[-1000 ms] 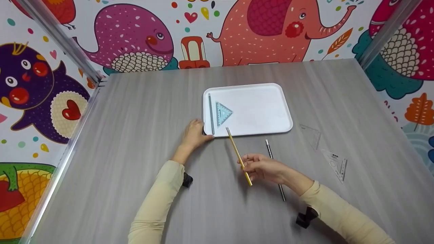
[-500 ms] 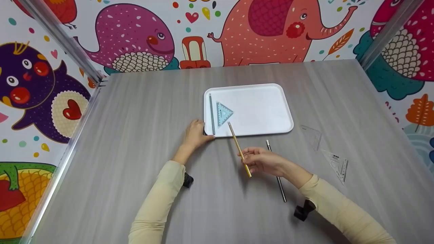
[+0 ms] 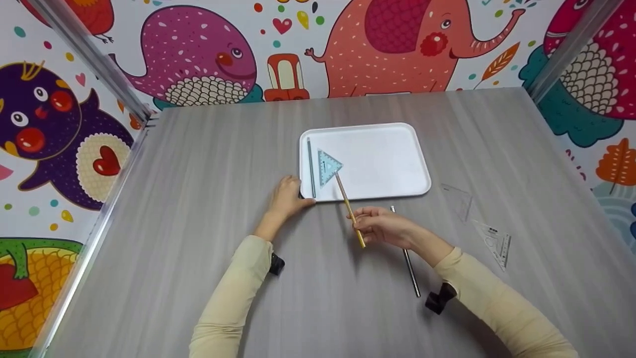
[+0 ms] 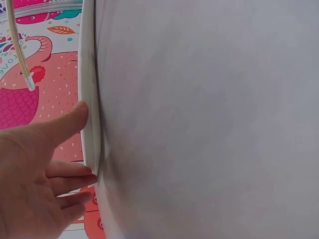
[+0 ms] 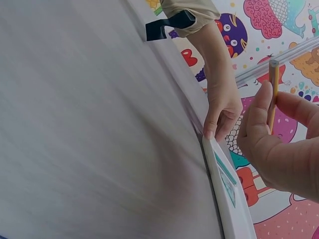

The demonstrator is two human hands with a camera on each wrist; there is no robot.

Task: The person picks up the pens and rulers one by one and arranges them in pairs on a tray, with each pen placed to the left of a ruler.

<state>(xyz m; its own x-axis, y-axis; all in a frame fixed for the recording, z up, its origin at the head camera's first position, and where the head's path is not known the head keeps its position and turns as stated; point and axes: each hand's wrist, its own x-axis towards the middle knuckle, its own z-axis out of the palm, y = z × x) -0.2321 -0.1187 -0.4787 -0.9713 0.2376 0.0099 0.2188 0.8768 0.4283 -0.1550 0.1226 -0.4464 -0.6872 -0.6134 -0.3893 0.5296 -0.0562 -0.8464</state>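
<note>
In the head view, the right hand (image 3: 382, 228) pinches a yellow pencil (image 3: 345, 196), its far end over the tray (image 3: 382, 169), by the blue triangle (image 3: 324, 163). The left hand (image 3: 286, 197) holds the tray's near-left corner. A dark pencil (image 3: 411, 274) lies on the bench (image 3: 198, 199).

In the left wrist view, thumb and slightly bent fingers (image 4: 70, 184) meet the rim.

In the right wrist view, the fingers are closed on the yellow pencil.

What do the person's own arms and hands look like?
The left hand and right hand look bare, without gloves. The left sleeve and right sleeve are long, plain and pale cream. Near each cuff sits a small, angular black wrist piece. No cables are visible.
</note>
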